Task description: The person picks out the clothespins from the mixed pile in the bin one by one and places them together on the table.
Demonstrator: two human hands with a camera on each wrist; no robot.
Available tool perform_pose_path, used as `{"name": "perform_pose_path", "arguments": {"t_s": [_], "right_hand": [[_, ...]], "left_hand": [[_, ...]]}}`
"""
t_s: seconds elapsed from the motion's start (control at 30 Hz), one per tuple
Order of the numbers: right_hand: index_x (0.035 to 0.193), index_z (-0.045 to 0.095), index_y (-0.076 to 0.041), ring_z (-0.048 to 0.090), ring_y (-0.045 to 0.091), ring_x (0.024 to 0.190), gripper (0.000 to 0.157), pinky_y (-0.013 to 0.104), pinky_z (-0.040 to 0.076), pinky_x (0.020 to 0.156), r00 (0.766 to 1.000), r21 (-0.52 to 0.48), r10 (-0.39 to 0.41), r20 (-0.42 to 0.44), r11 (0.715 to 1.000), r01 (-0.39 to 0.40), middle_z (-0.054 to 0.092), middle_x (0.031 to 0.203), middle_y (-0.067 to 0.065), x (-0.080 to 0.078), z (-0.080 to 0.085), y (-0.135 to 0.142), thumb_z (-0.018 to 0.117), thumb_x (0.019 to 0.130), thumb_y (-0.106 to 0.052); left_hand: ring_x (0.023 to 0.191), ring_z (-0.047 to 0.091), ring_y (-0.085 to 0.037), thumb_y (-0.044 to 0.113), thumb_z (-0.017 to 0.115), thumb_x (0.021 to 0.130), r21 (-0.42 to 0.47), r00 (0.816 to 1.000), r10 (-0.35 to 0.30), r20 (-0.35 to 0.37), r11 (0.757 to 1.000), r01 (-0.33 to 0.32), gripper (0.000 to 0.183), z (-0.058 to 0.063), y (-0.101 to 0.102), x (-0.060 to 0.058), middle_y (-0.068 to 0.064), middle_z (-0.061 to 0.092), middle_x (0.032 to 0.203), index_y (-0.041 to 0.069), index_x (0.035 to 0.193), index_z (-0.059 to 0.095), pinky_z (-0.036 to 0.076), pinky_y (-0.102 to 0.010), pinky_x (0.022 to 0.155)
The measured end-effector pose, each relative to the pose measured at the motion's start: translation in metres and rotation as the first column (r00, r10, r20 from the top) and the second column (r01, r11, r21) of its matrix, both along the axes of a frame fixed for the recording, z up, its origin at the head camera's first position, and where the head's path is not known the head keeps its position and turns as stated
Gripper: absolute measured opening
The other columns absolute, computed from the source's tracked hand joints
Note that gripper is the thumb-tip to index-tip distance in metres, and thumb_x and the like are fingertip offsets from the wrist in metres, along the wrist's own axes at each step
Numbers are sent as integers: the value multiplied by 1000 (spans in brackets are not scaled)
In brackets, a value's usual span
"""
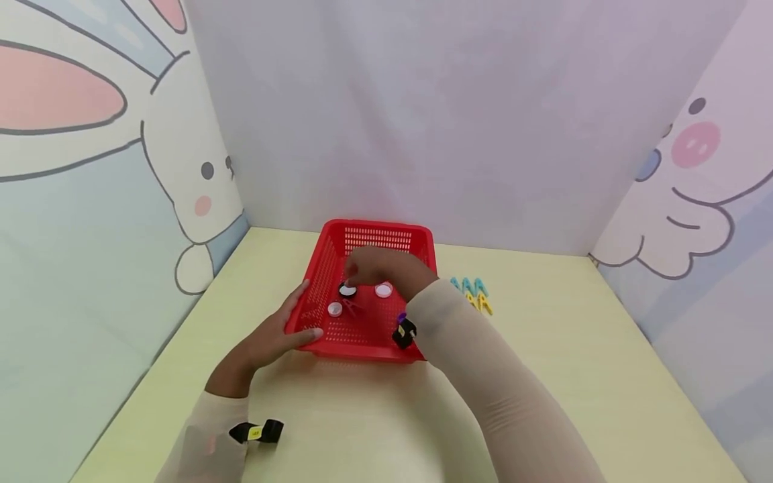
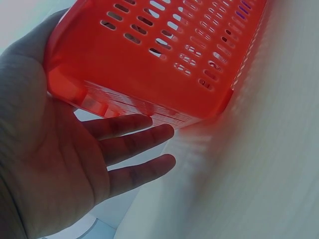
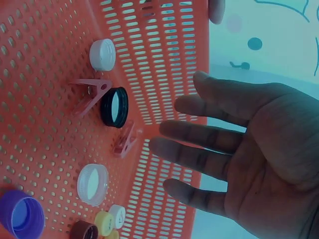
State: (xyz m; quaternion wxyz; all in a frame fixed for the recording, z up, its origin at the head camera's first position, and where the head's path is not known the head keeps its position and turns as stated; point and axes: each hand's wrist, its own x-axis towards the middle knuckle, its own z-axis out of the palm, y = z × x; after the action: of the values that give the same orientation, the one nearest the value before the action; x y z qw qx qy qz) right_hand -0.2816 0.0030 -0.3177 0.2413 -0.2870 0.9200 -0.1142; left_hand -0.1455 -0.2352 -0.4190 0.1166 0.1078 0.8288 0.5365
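A red perforated basket stands on the table. At its near left corner is my left hand, thumb lying on the rim and several fingers straight along the outside wall. My right hand hovers over the basket's interior with fingers spread and nothing in them. Below it, on the basket floor, are a black cap, a red clothespin, a white cap and a second red clothespin. A translucent white cap and a purple cap lie farther off.
Small yellow, white and brown caps also lie in the basket. Teal clothespins and yellow clothespins sit on the table to its right. A wall stands close behind the basket.
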Motion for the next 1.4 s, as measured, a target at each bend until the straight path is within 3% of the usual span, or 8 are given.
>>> {"name": "perform_pose_path", "arguments": {"t_s": [0.3, 0.53, 0.77, 1.1, 1.4], "right_hand": [[131, 77, -26, 69, 19, 110, 39, 39, 66, 98, 999, -29, -34, -34, 999, 33, 75, 124, -3, -12, -6, -1, 87, 94, -35], [117, 82, -26, 74, 27, 117, 37, 42, 66, 99, 993, 18, -38, 113, 999, 36, 78, 124, 3, -10, -7, -8, 97, 83, -24], [109, 81, -26, 72, 21, 108, 36, 40, 67, 96, 988, 93, -13, 156, 996, -1, 77, 115, 0, -5, -13, -7, 99, 79, -20], [116, 78, -31, 74, 20, 107, 41, 38, 67, 92, 984, 142, -27, 174, 990, 2, 75, 114, -5, -6, -30, -10, 95, 84, -13], [124, 79, -33, 72, 21, 114, 45, 47, 65, 103, 977, 137, -31, 209, 991, 2, 72, 122, -4, -8, -38, -14, 92, 87, -12]], "left_hand": [[149, 45, -52, 27, 86, 91, 7, 1000, -1, -7, 1000, 1, 121, 0, 2, -2, -25, 38, 165, 26, 177, 2, 68, -46, 93], [148, 47, -50, 28, 87, 89, -8, 1000, 2, -19, 1000, -2, 121, 0, 2, -5, -23, 40, 164, 28, 177, 4, 68, -47, 93], [148, 48, -49, 31, 89, 88, -14, 1000, 1, -17, 1000, -1, 123, 1, 2, -5, -23, 41, 164, 28, 177, 4, 68, -46, 93], [148, 47, -49, 30, 88, 88, -22, 1000, 13, -12, 1000, -13, 121, -1, 2, -3, -22, 41, 164, 29, 177, 5, 68, -47, 93], [147, 47, -49, 33, 89, 88, -17, 1000, 10, -8, 1000, -11, 122, -4, 0, -4, -23, 40, 165, 29, 177, 5, 68, -47, 94]]}}
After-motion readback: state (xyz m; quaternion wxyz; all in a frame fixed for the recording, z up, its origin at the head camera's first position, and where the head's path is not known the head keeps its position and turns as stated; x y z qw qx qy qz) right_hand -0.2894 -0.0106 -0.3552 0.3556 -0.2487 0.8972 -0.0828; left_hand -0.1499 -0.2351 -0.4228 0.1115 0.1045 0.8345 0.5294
